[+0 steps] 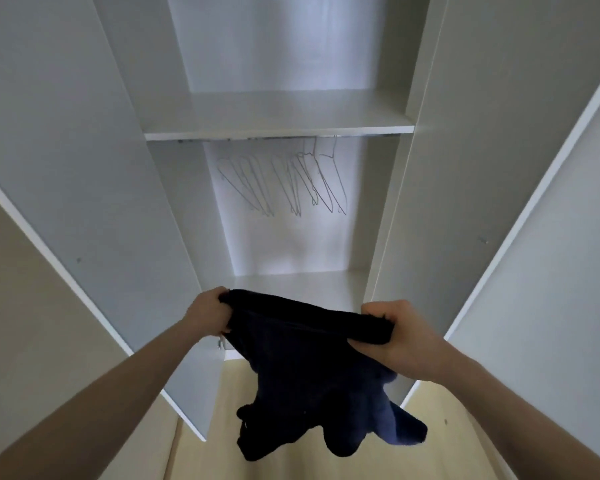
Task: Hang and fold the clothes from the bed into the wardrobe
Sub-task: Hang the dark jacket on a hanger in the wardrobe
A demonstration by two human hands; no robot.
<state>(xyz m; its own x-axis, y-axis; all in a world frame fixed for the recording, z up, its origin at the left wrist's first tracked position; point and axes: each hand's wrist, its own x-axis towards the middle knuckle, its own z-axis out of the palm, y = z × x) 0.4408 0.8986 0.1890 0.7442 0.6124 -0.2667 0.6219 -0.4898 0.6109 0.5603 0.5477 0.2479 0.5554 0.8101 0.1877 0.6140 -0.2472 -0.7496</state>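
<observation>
I stand in front of an open white wardrobe. A dark navy garment hangs between my hands in front of its lower opening. My left hand grips the garment's top edge at the left, and my right hand grips the same edge at the right. The cloth droops below toward the floor. Several thin wire hangers hang from a rail under the wardrobe's shelf, all bare. The bed is out of view.
Both wardrobe doors stand open, the left door and the right door flanking my arms. The wardrobe's bottom board lies just beyond my hands. Pale wooden floor shows below.
</observation>
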